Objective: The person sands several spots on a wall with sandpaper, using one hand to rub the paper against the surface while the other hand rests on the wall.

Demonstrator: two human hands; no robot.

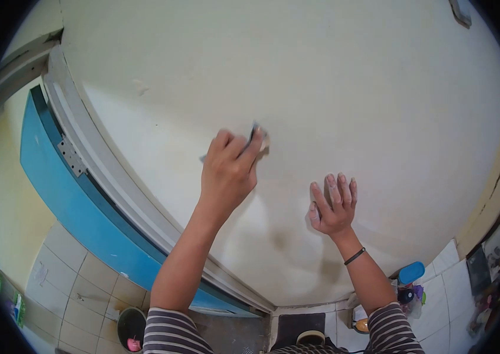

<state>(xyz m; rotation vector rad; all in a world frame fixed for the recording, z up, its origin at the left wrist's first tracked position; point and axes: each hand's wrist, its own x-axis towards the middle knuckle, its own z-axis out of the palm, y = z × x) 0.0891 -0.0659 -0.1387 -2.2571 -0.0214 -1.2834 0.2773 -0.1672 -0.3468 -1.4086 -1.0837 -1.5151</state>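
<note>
From where I stand, the left fingers are closed on a thin greyish piece, held at the pale wall — a bit blurred, so its exact form is hard to make out. The right fingers grip nothing; they are spread at the wall, lower and to the right of the left ones, with a whitish film on them.

As for how far along it is, I'd call it under way: the piece is in hand and at the wall, and the whitish film suggests some work done. Around the left fingers the wall looks mostly even, with faint uneven shading. Up and to their left, a small rough mark shows, along with a tiny dark speck. Far to the right of both sets of fingers, a dark crack stands open — how much of the wall has been gone over, I can't tell
</note>
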